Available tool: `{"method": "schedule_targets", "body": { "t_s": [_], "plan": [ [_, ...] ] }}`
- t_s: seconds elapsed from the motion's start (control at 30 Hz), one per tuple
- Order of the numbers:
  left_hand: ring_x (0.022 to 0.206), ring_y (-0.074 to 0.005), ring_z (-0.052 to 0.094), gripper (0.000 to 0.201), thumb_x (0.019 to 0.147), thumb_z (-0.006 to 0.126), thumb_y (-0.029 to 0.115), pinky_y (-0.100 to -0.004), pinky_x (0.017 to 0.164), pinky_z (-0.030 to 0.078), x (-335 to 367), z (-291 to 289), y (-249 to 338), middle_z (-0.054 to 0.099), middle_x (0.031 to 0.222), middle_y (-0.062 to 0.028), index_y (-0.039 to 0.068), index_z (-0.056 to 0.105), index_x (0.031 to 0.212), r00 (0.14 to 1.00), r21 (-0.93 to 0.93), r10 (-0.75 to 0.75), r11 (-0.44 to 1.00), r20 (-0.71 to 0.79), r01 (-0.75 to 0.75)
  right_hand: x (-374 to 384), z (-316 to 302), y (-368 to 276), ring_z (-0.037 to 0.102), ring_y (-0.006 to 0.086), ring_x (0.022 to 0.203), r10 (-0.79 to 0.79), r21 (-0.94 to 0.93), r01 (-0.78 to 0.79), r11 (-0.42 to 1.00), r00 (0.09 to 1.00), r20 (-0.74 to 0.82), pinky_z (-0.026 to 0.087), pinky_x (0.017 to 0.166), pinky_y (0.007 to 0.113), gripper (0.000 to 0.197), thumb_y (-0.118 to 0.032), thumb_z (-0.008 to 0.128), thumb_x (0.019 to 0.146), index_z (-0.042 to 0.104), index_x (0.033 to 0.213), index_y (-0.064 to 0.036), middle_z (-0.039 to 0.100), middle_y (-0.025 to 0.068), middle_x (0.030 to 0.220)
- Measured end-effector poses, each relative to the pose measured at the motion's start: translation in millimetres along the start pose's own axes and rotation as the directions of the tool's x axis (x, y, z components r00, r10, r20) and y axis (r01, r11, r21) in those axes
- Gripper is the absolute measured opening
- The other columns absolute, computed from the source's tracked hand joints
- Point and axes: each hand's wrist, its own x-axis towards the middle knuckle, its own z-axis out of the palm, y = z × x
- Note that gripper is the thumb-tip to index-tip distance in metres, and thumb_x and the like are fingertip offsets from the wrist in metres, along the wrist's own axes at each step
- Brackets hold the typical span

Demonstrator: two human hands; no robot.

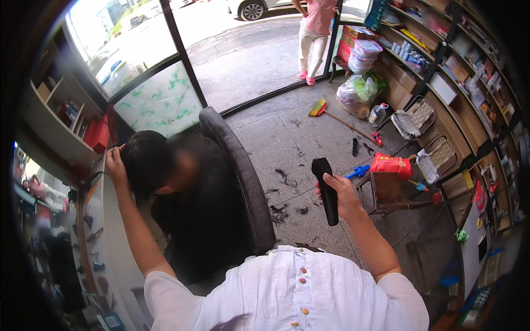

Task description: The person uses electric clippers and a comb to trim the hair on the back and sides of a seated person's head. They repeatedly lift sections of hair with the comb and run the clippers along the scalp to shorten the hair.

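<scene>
My right hand (343, 194) is wrapped round a black hair clipper (327, 193), held upright above the floor and well away from the seated person. On the left, my left hand (115, 164) rests against the side of the person's dark-haired head (142, 160), its fingers stretched along the hair. That person is bent forward under a black cape (207, 220) in a dark padded chair (237, 171). Some of my left fingertips are hard to make out against the hair.
Cut hair (280, 212) lies on the floor beside the chair. A broom (318, 108) and a wooden chair with a red bag (391, 164) stand to the right, before loaded shelves (408, 52). A white counter (107, 231) runs along the left. Another person (314, 41) stands at the doorway.
</scene>
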Motion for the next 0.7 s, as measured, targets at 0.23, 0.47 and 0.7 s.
{"method": "schedule_targets", "body": {
  "t_s": [0.23, 0.47, 0.7],
  "plan": [
    [0.083, -0.0190, 0.064, 0.029, 0.098, 0.051, 0.024, -0.0315, 0.081, 0.048, -16, 28, 56, 0.072, 0.092, -0.0105, -0.002, 0.062, 0.091, 0.988, 0.090, 0.051, 0.995, -0.146, -0.038, 0, -103, -29, 0.065, 0.0166, 0.070, 0.030, -0.074, -0.036, 0.997, 0.996, -0.080, 0.054, 0.061, 0.031, 0.027, -0.030, 0.065, 0.093, 0.062, 0.101, -0.0037, 0.067, 0.0085, 0.086],
    [0.088, -0.0187, 0.066, 0.029, 0.099, 0.049, 0.025, -0.0295, 0.085, 0.048, -36, 25, 83, 0.073, 0.097, -0.0102, -0.002, 0.061, 0.097, 0.981, 0.168, 0.006, 0.985, -0.192, 0.027, 44, -138, -43, 0.064, 0.0144, 0.074, 0.092, -0.117, -0.092, 0.989, 0.996, 0.000, 0.053, 0.063, 0.030, 0.042, -0.037, 0.062, 0.094, 0.059, 0.119, -0.0029, 0.066, 0.0056, 0.090],
    [0.090, -0.0170, 0.065, 0.027, 0.100, 0.049, 0.023, -0.0279, 0.087, 0.047, -45, 24, 83, 0.072, 0.098, -0.0116, -0.001, 0.059, 0.094, 0.967, 0.023, -0.063, 0.997, -0.246, 0.071, 103, -115, -68, 0.064, 0.0174, 0.072, 0.142, -0.179, -0.120, 0.977, 0.983, 0.117, 0.054, 0.063, 0.032, 0.034, -0.033, 0.064, 0.093, 0.059, 0.106, -0.0020, 0.065, 0.0091, 0.088]
  ]
}}
